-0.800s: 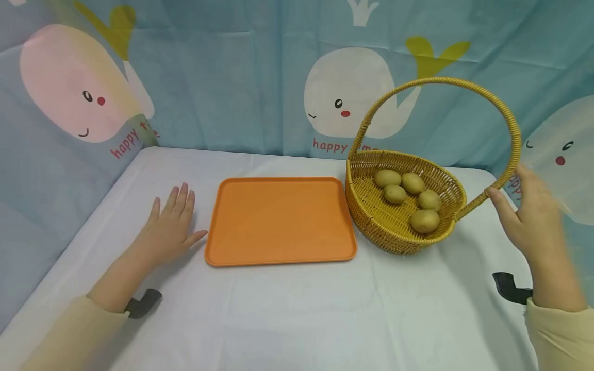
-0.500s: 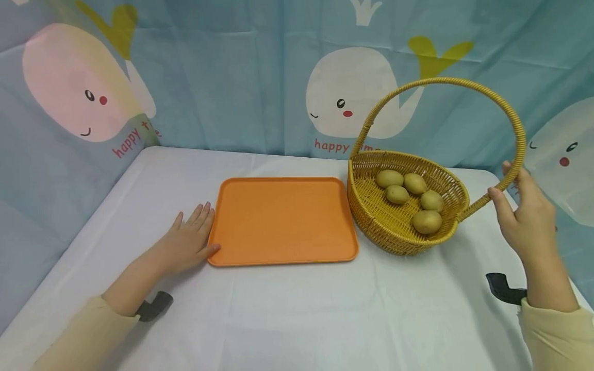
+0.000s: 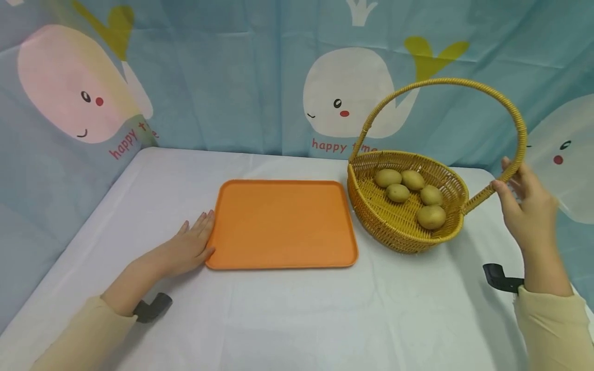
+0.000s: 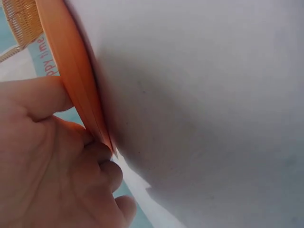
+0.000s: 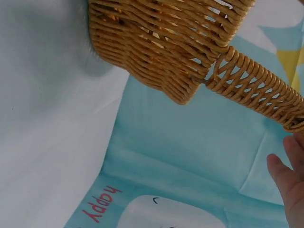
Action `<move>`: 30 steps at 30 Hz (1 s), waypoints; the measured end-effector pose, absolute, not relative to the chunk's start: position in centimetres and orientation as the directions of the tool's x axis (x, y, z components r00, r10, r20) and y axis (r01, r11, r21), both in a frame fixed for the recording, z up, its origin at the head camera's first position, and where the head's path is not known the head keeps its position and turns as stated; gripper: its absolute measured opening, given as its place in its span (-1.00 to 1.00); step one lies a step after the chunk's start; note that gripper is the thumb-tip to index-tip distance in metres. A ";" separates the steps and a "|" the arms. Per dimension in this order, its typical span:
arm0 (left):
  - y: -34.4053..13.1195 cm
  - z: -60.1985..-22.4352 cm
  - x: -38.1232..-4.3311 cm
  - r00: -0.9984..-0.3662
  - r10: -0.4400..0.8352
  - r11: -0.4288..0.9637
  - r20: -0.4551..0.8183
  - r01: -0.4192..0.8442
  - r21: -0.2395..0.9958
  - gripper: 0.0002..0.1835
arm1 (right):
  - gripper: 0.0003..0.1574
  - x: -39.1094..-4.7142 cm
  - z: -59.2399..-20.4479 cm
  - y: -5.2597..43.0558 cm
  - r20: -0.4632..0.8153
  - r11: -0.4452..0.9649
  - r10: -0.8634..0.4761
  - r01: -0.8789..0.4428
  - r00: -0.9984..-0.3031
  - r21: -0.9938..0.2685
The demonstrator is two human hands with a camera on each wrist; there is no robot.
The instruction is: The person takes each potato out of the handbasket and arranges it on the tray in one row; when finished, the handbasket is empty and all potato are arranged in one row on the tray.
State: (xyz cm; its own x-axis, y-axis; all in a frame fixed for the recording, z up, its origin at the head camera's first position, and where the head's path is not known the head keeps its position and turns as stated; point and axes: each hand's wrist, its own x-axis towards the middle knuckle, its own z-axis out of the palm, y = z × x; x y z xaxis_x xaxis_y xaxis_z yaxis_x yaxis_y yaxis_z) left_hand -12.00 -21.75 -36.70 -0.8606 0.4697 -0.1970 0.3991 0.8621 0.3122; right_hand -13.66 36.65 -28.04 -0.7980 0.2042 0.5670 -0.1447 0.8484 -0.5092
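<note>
While my cream sleeves (image 3: 83,335) lay nearest me, my left hand (image 3: 185,250) stretched over the white table (image 3: 297,319), fingers nearly straight at the left edge of the tray (image 3: 280,224), thumb touching near its corner. From the head view I saw the tray's flat orange top; the left wrist view gave its outer side instead, thumb against it. My right hand (image 3: 529,216) held the handle (image 3: 520,123) of the basket (image 3: 385,233), thumb on one side, fingers on the other; the right wrist view cut off most of that hold. The basket stood just beside the tray's right end. Only the head view showed its five potatoes (image 3: 412,180); the right wrist view showed woven outer wall. Beyond hung a blue curtain (image 3: 223,93) printed with whales (image 3: 352,87).
</note>
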 end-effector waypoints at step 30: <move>-21.0 -37.2 -12.0 -0.897 0.438 0.874 -0.059 0.409 0.263 -0.35 | -0.48 -13.0 -26.8 30.7 0.789 0.679 0.301 -0.461 -0.536 -0.572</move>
State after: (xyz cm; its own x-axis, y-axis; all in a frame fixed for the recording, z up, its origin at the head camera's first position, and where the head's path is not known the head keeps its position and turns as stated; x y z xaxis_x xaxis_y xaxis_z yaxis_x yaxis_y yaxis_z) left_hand -12.01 -20.98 -37.20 -0.8972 0.4377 -0.0592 0.4089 0.8738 0.2631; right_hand -12.98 30.69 -26.85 -0.5359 0.3014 0.7887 -0.4605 0.6786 -0.5722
